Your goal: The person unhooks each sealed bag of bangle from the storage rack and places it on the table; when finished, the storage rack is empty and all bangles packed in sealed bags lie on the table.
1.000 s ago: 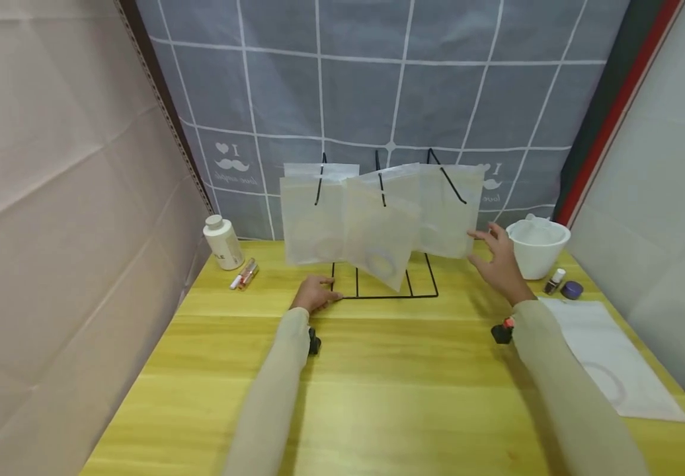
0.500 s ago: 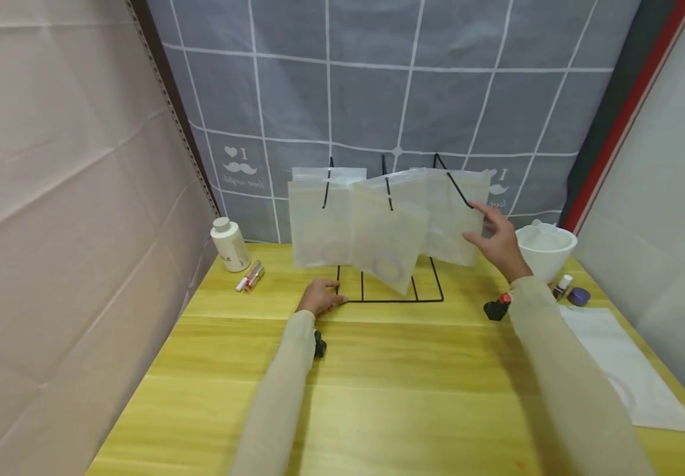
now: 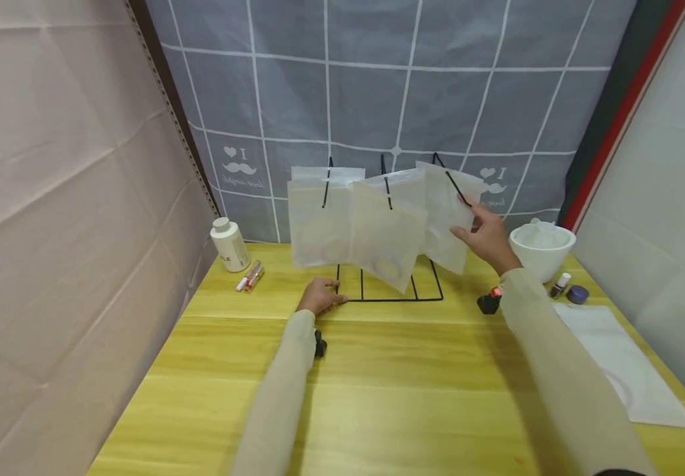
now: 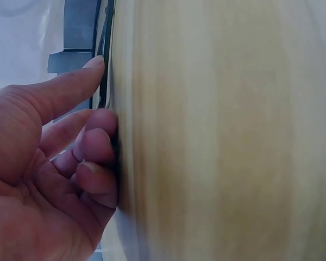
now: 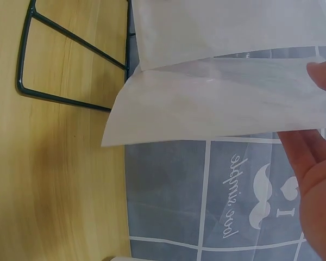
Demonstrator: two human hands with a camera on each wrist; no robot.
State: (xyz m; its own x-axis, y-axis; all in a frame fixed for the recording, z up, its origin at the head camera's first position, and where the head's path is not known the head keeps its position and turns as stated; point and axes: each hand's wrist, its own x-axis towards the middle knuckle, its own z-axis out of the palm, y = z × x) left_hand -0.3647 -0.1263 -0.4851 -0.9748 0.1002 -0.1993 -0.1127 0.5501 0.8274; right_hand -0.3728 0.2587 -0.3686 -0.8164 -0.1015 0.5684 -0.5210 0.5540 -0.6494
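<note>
A black wire display rack (image 3: 396,300) stands at the back of the table, with several frosted zip bags hung on its three hooks. My left hand (image 3: 320,296) holds the front left corner of the rack's base; in the left wrist view the thumb (image 4: 79,84) lies against the black bar and the other fingers are curled on the tabletop. My right hand (image 3: 488,239) is at the right-hand zip bag (image 3: 446,221), just under the hook tip. In the right wrist view the thumb is before that bag (image 5: 206,109) and the fingers pass behind its edge. The bag hangs tilted.
A white bottle (image 3: 230,244) and small lipstick-like tubes (image 3: 250,276) stand and lie at left. At right are a white bowl (image 3: 541,248), a small dark vial (image 3: 559,285), a purple-lidded jar (image 3: 577,294) and a flat white bag (image 3: 622,363). Grey cloth (image 3: 360,99) hangs behind.
My right hand has moved up and left from beside the right-hand zip bag onto its edge. That bag has swung to a tilt. My left hand has stayed at the rack's corner.
</note>
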